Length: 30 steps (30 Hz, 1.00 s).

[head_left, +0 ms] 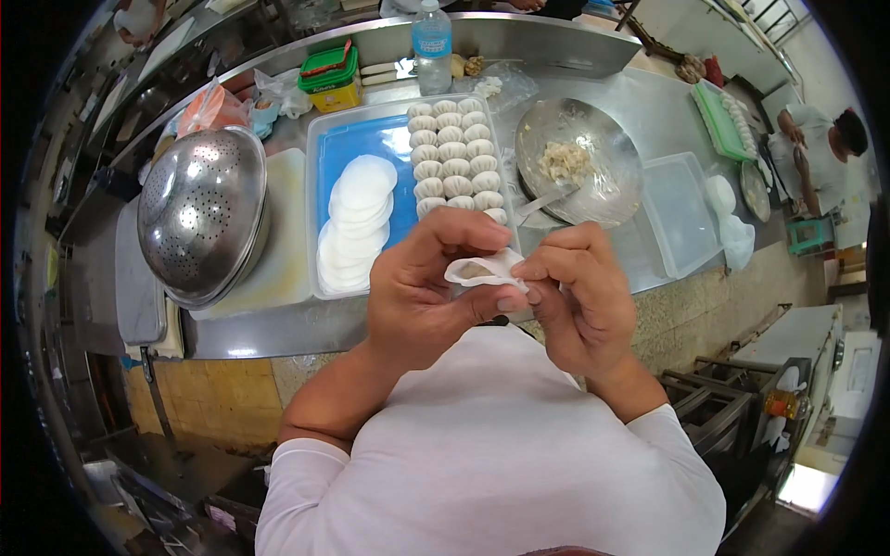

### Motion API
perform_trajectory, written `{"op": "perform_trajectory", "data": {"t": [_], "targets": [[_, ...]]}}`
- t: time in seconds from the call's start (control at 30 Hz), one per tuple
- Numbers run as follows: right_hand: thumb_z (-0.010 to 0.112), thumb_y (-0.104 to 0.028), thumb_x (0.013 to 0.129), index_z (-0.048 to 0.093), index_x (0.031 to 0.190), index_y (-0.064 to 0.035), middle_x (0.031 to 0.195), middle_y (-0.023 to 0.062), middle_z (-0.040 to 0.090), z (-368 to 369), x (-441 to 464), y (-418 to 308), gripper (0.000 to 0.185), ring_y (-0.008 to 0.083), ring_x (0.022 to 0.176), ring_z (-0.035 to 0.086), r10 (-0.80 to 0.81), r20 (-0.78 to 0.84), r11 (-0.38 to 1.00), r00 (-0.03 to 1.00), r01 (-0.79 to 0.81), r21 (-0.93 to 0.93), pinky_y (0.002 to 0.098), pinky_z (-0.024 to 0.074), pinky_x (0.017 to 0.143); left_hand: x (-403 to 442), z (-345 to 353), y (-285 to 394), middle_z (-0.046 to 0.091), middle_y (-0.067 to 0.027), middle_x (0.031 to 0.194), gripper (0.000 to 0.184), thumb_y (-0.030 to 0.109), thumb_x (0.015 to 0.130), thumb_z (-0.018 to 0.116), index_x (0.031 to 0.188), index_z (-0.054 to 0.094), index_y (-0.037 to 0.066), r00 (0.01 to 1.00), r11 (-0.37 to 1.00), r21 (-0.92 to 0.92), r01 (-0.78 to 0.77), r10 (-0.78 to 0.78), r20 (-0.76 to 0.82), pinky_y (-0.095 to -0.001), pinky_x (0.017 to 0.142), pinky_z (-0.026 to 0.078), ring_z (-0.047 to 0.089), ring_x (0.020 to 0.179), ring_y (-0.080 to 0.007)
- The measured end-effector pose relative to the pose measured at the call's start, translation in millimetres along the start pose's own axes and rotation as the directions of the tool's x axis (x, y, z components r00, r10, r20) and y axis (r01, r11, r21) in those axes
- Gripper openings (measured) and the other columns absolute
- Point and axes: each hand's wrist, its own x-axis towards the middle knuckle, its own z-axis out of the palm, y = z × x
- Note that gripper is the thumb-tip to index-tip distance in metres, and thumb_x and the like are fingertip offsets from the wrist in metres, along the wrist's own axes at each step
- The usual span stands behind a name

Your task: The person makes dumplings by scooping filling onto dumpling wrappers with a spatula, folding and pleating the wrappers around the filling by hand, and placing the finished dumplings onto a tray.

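Dumpling [471, 271] is hanging half-closed before the tray [324, 144], where wrappers [364, 190] are lying unfilled beside pleated dumplings [452, 153]; our left hand [422, 292] is cradling it in a curled grip, our right hand [584, 301] is pinching its rim; filling [564, 161] is remaining in the bowl [623, 176].

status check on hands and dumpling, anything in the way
Left hand cradling partly closed dumpling. Right hand pinching its edge. Dumpling open toward the left hand, filling showing. No obstruction seen between hands.
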Motion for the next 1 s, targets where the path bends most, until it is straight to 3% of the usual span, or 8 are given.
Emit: {"op": "perform_trajectory", "data": {"t": [0.07, 0.27, 0.37, 0.5, 0.6, 0.67, 0.8, 1.0], "targets": [[0.07, -0.004, 0.092, 0.064, 0.106, 0.0005, 0.097, 0.0101, 0.058, 1, -1, 3, 0.016, 0.0182, 0.086, 0.052, -0.017, 0.043, 1.0, 0.999, 0.017, -0.008, 0.0277, 0.0429, 0.071, -3, 3, -7, 0.063, -0.0117, 0.118, 0.033, 0.001, 0.081, 0.083, 0.111, 0.069, 0.0, 0.992, 0.991, -0.104, -0.086, 0.075, -0.099, -0.03, 0.092, 0.048, 0.06, 0.109, -0.0163], [0.068, 0.006, 0.086, 0.065, 0.106, 0.0012, 0.094, 0.0113, 0.062, 6, -1, 2, 0.021, 0.0243, 0.081, 0.057, 0.03, -0.053, 0.998, 0.998, -0.027, 0.05, 0.0338, 0.0491, 0.071, 1, -3, -1, 0.061, -0.0137, 0.118, 0.032, 0.008, 0.085, 0.081, 0.111, 0.064, 0.0, 0.998, 0.998, -0.053, 0.043, -0.041, 0.052, -0.0296, 0.093, 0.05, 0.059, 0.11, -0.0179], [0.068, 0.005, 0.087, 0.065, 0.106, 0.0013, 0.095, 0.011, 0.062, 3, 0, 5, 0.02, 0.0227, 0.08, 0.056, 0.013, -0.002, 1.0, 1.0, -0.013, -0.007, 0.0327, 0.0494, 0.069, -1, 6, -12, 0.06, -0.0143, 0.12, 0.03, 0.008, 0.088, 0.078, 0.113, 0.064, 0.0, 0.991, 0.988, -0.124, -0.094, 0.081, -0.105, -0.0289, 0.093, 0.05, 0.058, 0.111, -0.0182], [0.068, 0.004, 0.087, 0.065, 0.105, 0.0016, 0.096, 0.011, 0.062, 6, 1, 9, 0.018, 0.0214, 0.08, 0.056, -0.069, 0.009, 0.997, 0.998, 0.069, -0.034, 0.0319, 0.0491, 0.068, 3, 0, -8, 0.061, -0.0119, 0.116, 0.025, 0.002, 0.088, 0.076, 0.111, 0.065, 0.001, 0.998, 0.997, -0.072, -0.032, 0.028, -0.056, -0.028, 0.086, 0.048, 0.059, 0.102, -0.0158], [0.068, 0.003, 0.087, 0.066, 0.102, 0.0015, 0.093, 0.0103, 0.063, 13, -1, 7, 0.015, 0.0235, 0.081, 0.055, 0.189, -0.15, 0.963, 0.97, -0.154, 0.221, 0.0324, 0.0479, 0.067, 8, -5, -10, 0.06, -0.0118, 0.113, 0.027, 0.004, 0.089, 0.076, 0.112, 0.064, 0.001, 0.992, 0.99, 0.087, -0.113, 0.108, 0.064, -0.0281, 0.086, 0.047, 0.059, 0.103, -0.0183], [0.069, 0.002, 0.087, 0.067, 0.101, 0.0014, 0.092, 0.0097, 0.064, 6, 5, 9, 0.014, 0.0246, 0.081, 0.055, 0.007, -0.055, 0.999, 0.998, -0.005, 0.044, 0.0328, 0.0464, 0.068, 6, 0, -14, 0.061, -0.0113, 0.11, 0.025, 0.006, 0.088, 0.077, 0.11, 0.065, 0.0, 0.993, 0.993, 0.0, -0.118, 0.118, -0.021, -0.0292, 0.085, 0.047, 0.058, 0.101, -0.019], [0.069, 0.001, 0.088, 0.068, 0.101, 0.0012, 0.092, 0.0093, 0.064, 5, 7, 9, 0.013, 0.0248, 0.081, 0.055, 0.008, -0.024, 0.999, 1.0, -0.007, 0.04, 0.032, 0.0457, 0.068, 3, 5, -24, 0.061, -0.0111, 0.109, 0.027, 0.007, 0.087, 0.078, 0.11, 0.065, 0.0, 0.978, 0.981, -0.089, -0.172, 0.159, -0.135, -0.029, 0.084, 0.046, 0.057, 0.097, -0.0174], [0.068, 0.0, 0.088, 0.071, 0.097, -0.0002, 0.091, 0.0087, 0.064, 11, 8, 6, 0.009, 0.0243, 0.081, 0.055, 0.164, -0.127, 0.969, 0.978, -0.135, 0.209, 0.0335, 0.046, 0.069, 9, -2, -22, 0.06, -0.0095, 0.104, 0.028, 0.005, 0.087, 0.078, 0.11, 0.063, 0.002, 0.983, 0.978, 0.102, -0.183, 0.181, 0.031, -0.0271, 0.081, 0.045, 0.055, 0.094, -0.0157]]}}
